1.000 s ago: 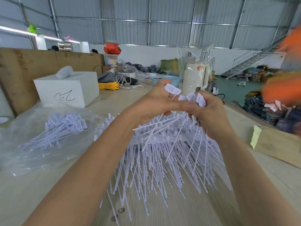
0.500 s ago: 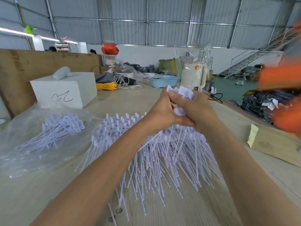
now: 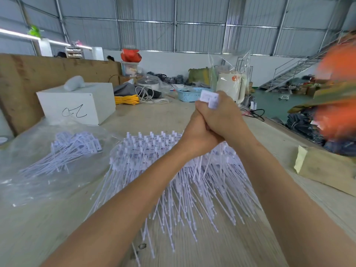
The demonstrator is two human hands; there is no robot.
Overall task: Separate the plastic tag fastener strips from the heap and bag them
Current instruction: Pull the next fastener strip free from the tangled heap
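Note:
A wide heap of white plastic tag fastener strips (image 3: pixel 169 182) fans out over the wooden table (image 3: pixel 38 228). Above its far side, my left hand (image 3: pixel 194 135) and my right hand (image 3: pixel 221 116) are clasped together around a bunch of strips (image 3: pixel 209 98). The flat white tag ends of that bunch stick out above my right fist, and its thin stems hang down behind my wrists into the heap. At the left lies a clear plastic bag (image 3: pixel 34 182) with a smaller bundle of strips (image 3: pixel 71 149) inside it.
A white box (image 3: pixel 77 105) stands behind the bag against a brown board. A yellow cord coil (image 3: pixel 127 99), a blue basket (image 3: pixel 190 94) and a cream jug (image 3: pixel 231 85) stand further back. A wooden block (image 3: pixel 327 170) lies at the right. Blurred orange shapes (image 3: pixel 339 89) fill the right edge.
My hands have closed together and gathered the spread strips into one tight bunch, lifting it slightly up and away. The blurred orange shapes at the right have shifted.

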